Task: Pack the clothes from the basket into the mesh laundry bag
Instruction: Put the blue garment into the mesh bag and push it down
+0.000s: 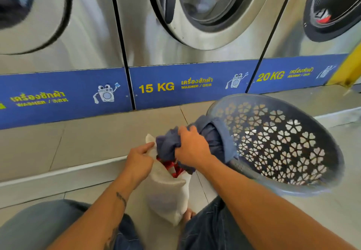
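Now our right hand (192, 148) clenches blue garment (212, 136) just above mesh bag (168, 191) mouth; left hand (139, 161) pinches rim open; push goes downward.

Bright, even light with soft shadows; steel washer fronts (93, 40) glare, and wide-angle edges curve and blur.

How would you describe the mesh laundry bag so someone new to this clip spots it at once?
Start at the washer marked 15 KG and drop to the floor in front of it, between the person's knees. The mesh laundry bag stands there, its mouth held by the left hand. It is the only white, soft thing; the basket beside it is blue plastic.
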Demonstrator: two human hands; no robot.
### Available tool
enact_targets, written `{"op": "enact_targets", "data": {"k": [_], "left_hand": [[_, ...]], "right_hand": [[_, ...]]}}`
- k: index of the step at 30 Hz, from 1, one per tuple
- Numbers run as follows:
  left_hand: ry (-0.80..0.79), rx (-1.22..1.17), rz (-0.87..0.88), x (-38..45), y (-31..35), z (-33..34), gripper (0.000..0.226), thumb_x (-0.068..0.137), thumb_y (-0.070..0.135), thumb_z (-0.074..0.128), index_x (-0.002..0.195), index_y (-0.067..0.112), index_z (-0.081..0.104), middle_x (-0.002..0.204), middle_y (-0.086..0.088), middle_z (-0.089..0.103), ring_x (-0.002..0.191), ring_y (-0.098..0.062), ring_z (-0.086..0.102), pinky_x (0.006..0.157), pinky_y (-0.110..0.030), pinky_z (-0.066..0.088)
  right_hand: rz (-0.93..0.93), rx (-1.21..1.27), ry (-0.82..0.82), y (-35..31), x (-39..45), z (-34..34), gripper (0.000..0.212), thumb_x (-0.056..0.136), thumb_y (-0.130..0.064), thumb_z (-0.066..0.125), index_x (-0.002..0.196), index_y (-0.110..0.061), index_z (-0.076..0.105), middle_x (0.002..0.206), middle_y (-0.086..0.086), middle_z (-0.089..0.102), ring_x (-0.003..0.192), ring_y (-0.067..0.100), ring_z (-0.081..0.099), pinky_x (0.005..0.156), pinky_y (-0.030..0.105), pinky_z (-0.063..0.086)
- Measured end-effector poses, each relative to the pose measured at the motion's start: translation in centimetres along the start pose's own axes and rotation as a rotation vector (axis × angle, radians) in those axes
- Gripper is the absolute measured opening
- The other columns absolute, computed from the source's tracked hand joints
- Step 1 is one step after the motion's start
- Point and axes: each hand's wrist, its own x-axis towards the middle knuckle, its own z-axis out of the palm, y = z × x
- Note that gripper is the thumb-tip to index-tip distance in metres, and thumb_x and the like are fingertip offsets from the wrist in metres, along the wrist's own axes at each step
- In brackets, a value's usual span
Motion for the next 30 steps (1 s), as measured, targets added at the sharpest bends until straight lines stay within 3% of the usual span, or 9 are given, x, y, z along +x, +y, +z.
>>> {"op": "enact_targets", "data": {"k": [4,8,12,15,18,20,23,26,30], "left_hand": [[0.022,-0.069,0.046,0.4,-0.4,-0.1,0.041,0.088,0.002,0.056,0.123,0.021,0.065,0.119,-0.007,0.067,0.097,-0.022,0.063,0.082,-0.033,0.052],[-0.027,-0.069,0.029,0.5,-0.8,-0.2,0.047,0.088,-0.003,0.051,0.126,0.023,0.063,0.124,-0.003,0.063,0.098,-0.015,0.057,0.080,-0.026,0.045],[-0.009,-0.060,0.025,1.2,-1.6,-0.9,0.045,0.087,-0.001,0.053,0.126,0.020,0.063,0.125,-0.003,0.063,0.097,-0.014,0.056,0.081,-0.025,0.044],[0.021,-0.059,0.023,1.9,-2.2,-1.5,0.040,0.090,0.005,0.054,0.125,0.022,0.064,0.121,-0.001,0.064,0.094,-0.014,0.060,0.081,-0.026,0.048],[0.043,-0.089,0.013,2.5,-2.6,-1.7,0.035,0.091,0.011,0.056,0.122,0.022,0.066,0.116,0.000,0.066,0.093,-0.014,0.062,0.080,-0.026,0.049],[0.035,-0.100,0.011,2.9,-2.9,-1.6,0.036,0.091,0.011,0.056,0.123,0.022,0.065,0.116,0.002,0.064,0.091,-0.010,0.062,0.075,-0.020,0.048],[0.007,-0.086,0.008,3.1,-3.2,-1.5,0.037,0.091,0.012,0.056,0.125,0.025,0.064,0.115,0.006,0.062,0.088,-0.005,0.059,0.069,-0.015,0.046],[0.030,-0.064,0.000,3.3,-3.3,-1.5,0.040,0.089,0.012,0.057,0.126,0.026,0.063,0.119,0.004,0.063,0.101,-0.015,0.061,0.086,-0.028,0.049],[0.079,-0.110,0.020,3.4,-3.6,-2.2,0.048,0.085,-0.001,0.053,0.126,0.023,0.063,0.121,0.002,0.064,0.108,-0.016,0.060,0.093,-0.029,0.048]], "right_hand": [[0.007,0.025,-0.237,0.3,1.1,1.2,0.031,0.086,-0.018,0.059,0.114,-0.004,0.057,0.113,0.018,0.061,0.096,0.039,0.062,0.070,0.038,0.050],[0.026,0.192,-0.652,-1.0,0.4,3.8,0.030,0.087,-0.005,0.047,0.106,-0.001,0.069,0.111,0.018,0.069,0.094,0.032,0.060,0.089,0.046,0.052],[-0.013,0.252,-0.436,-1.5,0.8,5.4,0.035,0.083,-0.004,0.050,0.109,-0.018,0.068,0.108,0.007,0.067,0.094,0.028,0.060,0.080,0.042,0.055],[-0.137,-0.231,0.034,-1.0,2.2,5.2,0.046,0.077,-0.023,0.061,0.122,-0.024,0.056,0.122,0.010,0.053,0.113,0.034,0.049,0.083,0.041,0.044],[-0.038,-0.702,-0.263,0.4,3.3,5.3,0.089,0.075,-0.049,0.060,0.150,-0.022,0.022,0.149,0.027,0.026,0.138,0.048,0.020,0.109,0.062,0.018],[0.021,-0.786,-0.483,2.0,3.5,5.9,0.103,0.080,-0.054,0.060,0.156,-0.021,-0.001,0.152,0.025,0.033,0.140,0.047,0.028,0.113,0.065,0.014],[0.049,-0.534,-0.517,3.3,3.8,6.1,0.095,0.085,-0.040,0.062,0.155,-0.018,0.003,0.131,0.015,0.059,0.114,0.035,0.059,0.093,0.047,0.047],[0.082,-0.031,-0.502,1.9,4.6,5.5,0.063,0.087,-0.023,0.060,0.137,-0.016,0.022,0.098,0.017,0.061,0.076,0.028,0.058,0.062,0.038,0.046],[0.015,0.442,-0.196,-1.3,4.1,6.8,0.032,0.086,-0.023,0.064,0.115,-0.017,0.052,0.098,0.012,0.068,0.086,0.028,0.065,0.074,0.043,0.053]]}}
